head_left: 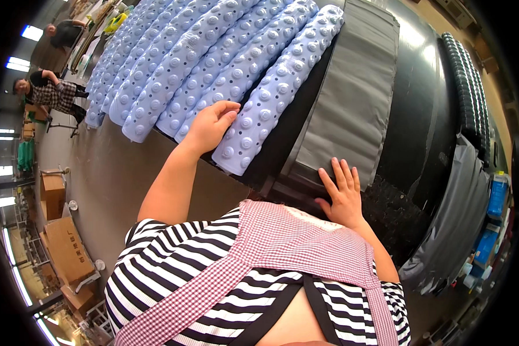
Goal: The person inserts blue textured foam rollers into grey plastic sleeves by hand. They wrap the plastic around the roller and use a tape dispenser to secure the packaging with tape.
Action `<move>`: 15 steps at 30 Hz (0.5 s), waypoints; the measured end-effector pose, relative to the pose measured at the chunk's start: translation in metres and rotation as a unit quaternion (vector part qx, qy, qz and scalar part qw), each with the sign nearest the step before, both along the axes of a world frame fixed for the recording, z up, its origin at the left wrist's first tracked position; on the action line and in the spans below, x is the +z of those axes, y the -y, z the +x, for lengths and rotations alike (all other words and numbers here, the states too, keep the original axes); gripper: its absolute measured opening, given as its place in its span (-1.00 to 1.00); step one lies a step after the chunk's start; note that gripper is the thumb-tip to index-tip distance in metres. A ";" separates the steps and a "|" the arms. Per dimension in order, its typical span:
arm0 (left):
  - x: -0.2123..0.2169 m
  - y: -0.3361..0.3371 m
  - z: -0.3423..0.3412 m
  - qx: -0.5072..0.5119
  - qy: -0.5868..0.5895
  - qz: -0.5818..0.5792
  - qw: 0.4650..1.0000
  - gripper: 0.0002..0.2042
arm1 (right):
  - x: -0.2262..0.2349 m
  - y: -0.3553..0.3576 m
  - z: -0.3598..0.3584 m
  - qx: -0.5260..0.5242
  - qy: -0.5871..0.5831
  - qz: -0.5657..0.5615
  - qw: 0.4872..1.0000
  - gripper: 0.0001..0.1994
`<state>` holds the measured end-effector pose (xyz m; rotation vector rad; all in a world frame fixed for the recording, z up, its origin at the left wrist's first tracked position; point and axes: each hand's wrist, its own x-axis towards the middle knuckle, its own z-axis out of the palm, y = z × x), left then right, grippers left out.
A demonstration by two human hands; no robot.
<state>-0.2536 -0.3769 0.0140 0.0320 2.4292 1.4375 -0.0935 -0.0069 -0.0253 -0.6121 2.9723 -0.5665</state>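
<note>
My left hand [210, 126] is at the near ends of a row of rolled light-blue bath mats [213, 57] covered in round suction cups. Its fingers are curled together beside the nearest bath mat roll [271, 95]; whether anything sits in them is hidden. That roll lies slightly apart from the others, at a slant on the black table. Flat on the near end of a long dark-grey sheet [352, 98] rests my right hand [345, 190], fingers stretched and slightly spread. The sheet looks folded or layered and runs away from me, to the right of the rolls.
The black table [421, 115] curves round to the right. Dark rolls [467, 86] and draped grey material [455, 213] lie along its right side, near blue packages [497, 196]. Cardboard boxes [68, 248] stand on the floor to the left. Two people are at the far left.
</note>
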 end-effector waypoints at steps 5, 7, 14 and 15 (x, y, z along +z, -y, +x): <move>-0.013 -0.017 -0.014 -0.048 -0.030 -0.019 0.998 -0.57 | -0.013 0.008 0.004 -0.038 -0.066 0.005 0.997 -0.22; -0.023 -0.021 -0.025 -0.083 -0.022 -0.084 0.993 -0.25 | -0.011 0.010 0.003 -0.040 -0.063 -0.001 0.997 -0.26; -0.010 -0.040 -0.028 -0.135 -0.007 -0.079 0.988 0.26 | 0.011 0.009 0.000 -0.052 0.039 -0.054 0.996 -0.29; -0.005 -0.040 -0.027 -0.128 -0.013 -0.056 0.990 0.19 | 0.014 0.005 -0.005 -0.055 0.077 -0.087 0.992 -0.31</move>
